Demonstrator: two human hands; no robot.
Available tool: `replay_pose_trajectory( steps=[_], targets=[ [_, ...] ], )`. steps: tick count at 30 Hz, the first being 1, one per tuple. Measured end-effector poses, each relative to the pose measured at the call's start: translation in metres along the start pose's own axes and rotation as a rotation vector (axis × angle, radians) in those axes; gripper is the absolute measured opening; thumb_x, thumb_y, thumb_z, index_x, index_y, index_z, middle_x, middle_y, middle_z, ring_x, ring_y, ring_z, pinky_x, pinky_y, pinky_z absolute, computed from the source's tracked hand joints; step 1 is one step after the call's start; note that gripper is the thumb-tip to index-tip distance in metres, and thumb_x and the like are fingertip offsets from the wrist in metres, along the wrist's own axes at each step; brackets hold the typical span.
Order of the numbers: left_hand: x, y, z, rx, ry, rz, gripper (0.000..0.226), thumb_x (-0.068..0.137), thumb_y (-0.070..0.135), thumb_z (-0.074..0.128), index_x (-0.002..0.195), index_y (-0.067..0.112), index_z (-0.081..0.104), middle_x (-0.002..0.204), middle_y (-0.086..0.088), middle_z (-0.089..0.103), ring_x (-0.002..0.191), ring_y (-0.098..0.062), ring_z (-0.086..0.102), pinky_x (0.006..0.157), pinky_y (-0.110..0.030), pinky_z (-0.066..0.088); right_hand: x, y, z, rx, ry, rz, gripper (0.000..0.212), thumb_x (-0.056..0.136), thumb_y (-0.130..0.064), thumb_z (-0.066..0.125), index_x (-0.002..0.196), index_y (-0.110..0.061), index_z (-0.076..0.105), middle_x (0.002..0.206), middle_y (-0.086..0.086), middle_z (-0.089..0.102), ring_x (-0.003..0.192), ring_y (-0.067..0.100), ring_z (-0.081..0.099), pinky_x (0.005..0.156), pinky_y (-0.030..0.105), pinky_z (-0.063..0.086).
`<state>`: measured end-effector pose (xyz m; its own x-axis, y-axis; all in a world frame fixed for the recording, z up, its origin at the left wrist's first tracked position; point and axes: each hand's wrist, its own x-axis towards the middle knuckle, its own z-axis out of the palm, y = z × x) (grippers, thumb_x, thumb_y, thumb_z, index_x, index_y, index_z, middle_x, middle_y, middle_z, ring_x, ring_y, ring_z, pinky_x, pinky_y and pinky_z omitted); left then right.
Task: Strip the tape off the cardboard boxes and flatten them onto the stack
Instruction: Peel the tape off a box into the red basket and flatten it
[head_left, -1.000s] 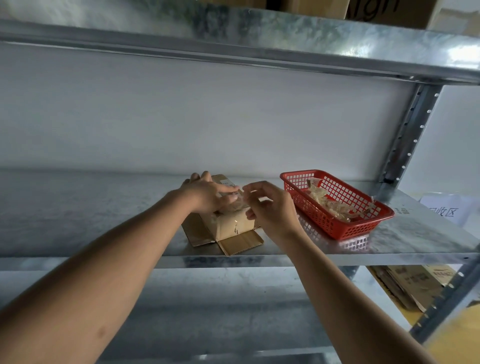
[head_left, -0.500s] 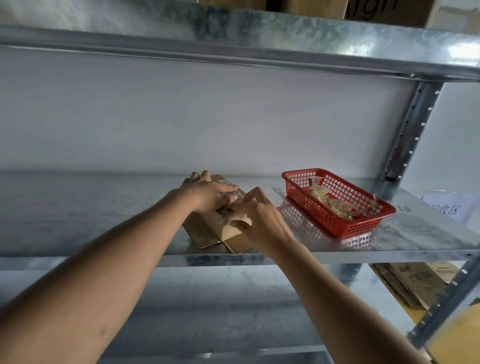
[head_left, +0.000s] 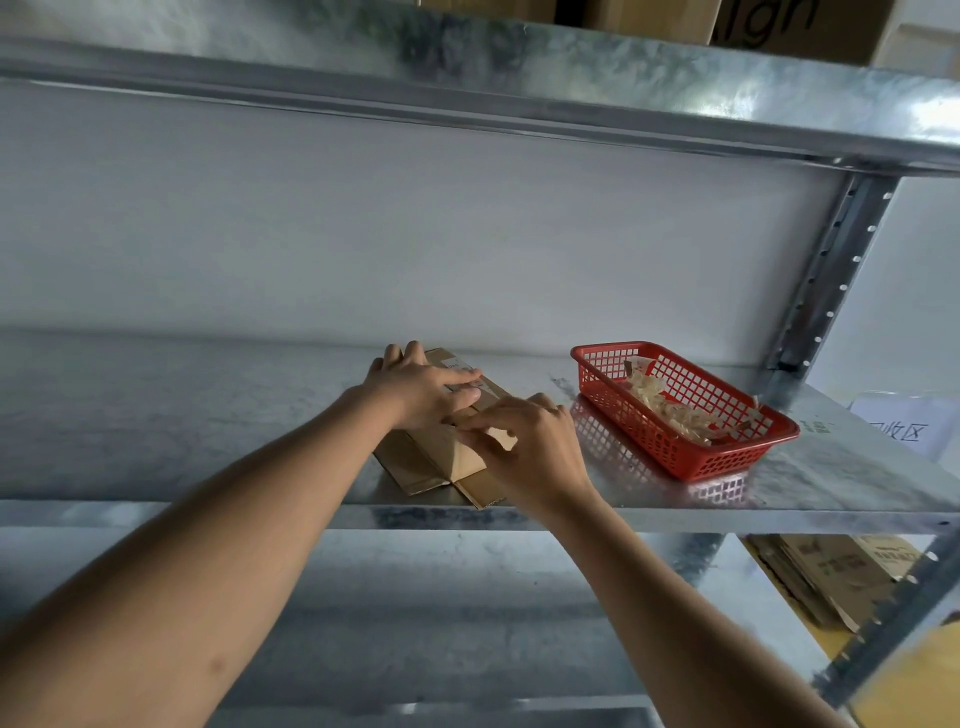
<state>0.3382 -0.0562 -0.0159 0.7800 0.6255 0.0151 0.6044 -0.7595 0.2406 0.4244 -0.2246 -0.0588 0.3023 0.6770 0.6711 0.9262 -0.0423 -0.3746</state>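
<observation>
A small brown cardboard box (head_left: 431, 462) lies nearly flat on the metal shelf (head_left: 156, 415), its flaps spread toward the shelf's front edge. My left hand (head_left: 421, 387) lies palm down on the box's far part, fingers spread over a white label. My right hand (head_left: 530, 441) presses on the box's near right side, fingers bent against the cardboard. Whether any tape is between the fingers is hidden.
A red plastic basket (head_left: 727, 452) holding crumpled tape strips sits on the shelf to the right of the box. A stack of flattened cardboard (head_left: 826, 577) lies lower right, below the shelf. An upright shelf post (head_left: 826, 275) stands at the right, another shelf overhead.
The box stood taller a second ago; both hands have pushed it down, and it now lies almost flat. My right hand moved from the box's top down onto its near side.
</observation>
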Motion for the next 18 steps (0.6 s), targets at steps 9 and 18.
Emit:
replay_pose_trajectory(
  steps=[9,18],
  targets=[
    [-0.0023,-0.0009,-0.0011,-0.011,-0.004,0.010,0.048,0.097,0.077,0.030,0.144,0.072,0.032,0.128,-0.005,0.036,0.129,-0.031,0.026,0.117,-0.045,0.019,0.0048,-0.0015,-0.0043,0.401,-0.253,0.264,0.028,0.090,-0.017,0.076,0.111,-0.036,0.078,0.087,-0.011,0.076,0.070,0.006,0.066,0.077,0.038,0.057],
    [-0.0029,0.0006,-0.0016,0.017,-0.003,0.012,0.047,0.099,0.073,0.031,0.146,0.071,0.032,0.129,-0.006,0.035,0.128,-0.032,0.026,0.114,-0.043,0.019,0.0050,-0.0068,-0.0015,0.568,-0.296,0.336,0.024,0.083,-0.004,0.074,0.095,-0.023,0.083,0.095,0.007,0.075,0.075,0.017,0.066,0.075,0.036,0.055]
  ],
)
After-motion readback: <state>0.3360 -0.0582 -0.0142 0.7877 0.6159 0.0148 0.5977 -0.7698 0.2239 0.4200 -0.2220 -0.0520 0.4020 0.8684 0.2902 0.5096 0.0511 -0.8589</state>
